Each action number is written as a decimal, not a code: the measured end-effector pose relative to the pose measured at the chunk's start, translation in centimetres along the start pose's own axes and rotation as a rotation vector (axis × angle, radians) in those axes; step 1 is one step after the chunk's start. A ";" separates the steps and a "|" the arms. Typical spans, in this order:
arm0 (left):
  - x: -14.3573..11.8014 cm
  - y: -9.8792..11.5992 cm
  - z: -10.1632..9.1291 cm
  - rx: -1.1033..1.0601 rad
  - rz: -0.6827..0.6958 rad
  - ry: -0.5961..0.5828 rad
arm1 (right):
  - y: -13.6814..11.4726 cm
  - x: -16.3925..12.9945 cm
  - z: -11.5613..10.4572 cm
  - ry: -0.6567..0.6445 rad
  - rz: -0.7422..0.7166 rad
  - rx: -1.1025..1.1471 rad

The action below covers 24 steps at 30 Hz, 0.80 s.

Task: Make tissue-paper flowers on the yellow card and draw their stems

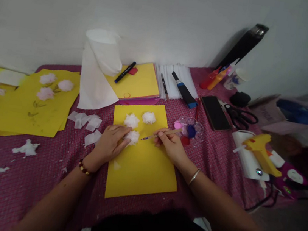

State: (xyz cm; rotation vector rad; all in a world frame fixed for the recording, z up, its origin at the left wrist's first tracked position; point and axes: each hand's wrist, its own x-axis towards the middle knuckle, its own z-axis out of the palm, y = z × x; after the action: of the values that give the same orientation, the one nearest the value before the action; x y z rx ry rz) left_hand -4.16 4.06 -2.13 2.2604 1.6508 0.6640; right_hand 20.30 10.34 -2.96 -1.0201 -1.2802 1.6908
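Yellow paper sheet [141, 167] lies flat on red checked counter cloth [216, 158]. Left hand [111, 144] rests on sheet, fingers together, touching near white fluffy tissue flower [133, 137]. Right hand [171, 144] has fingers clamped on thin wooden paintbrush [161, 133], tip just right of flower. Clear round paint palette [190, 130] just right of sheet.

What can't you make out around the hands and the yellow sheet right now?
Head view only:
- Third tissue flower: partly covered by the left hand.
- Brush tip colour: too small and blurred.
- Right hand grip: fingers hide the handle.
- Paint palette: some wells blurred.
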 end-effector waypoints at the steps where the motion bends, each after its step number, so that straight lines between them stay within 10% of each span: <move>1: -0.1 0.1 0.0 -0.035 -0.017 0.014 | 0.1 0.0 0.0 -0.003 -0.006 -0.001; 10: 0.4 0.5 0.5 -0.485 -0.238 0.221 | 0.0 0.1 0.2 0.014 -0.034 0.013; 24: 0.8 -0.2 1.1 -0.215 0.034 -0.062 | -0.1 0.0 0.1 0.049 -0.011 0.016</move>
State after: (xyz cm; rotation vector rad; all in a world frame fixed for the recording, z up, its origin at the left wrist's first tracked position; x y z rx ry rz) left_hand -3.56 4.93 -2.97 2.1374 1.4411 0.7338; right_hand 20.23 10.33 -2.82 -1.0373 -1.2374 1.6558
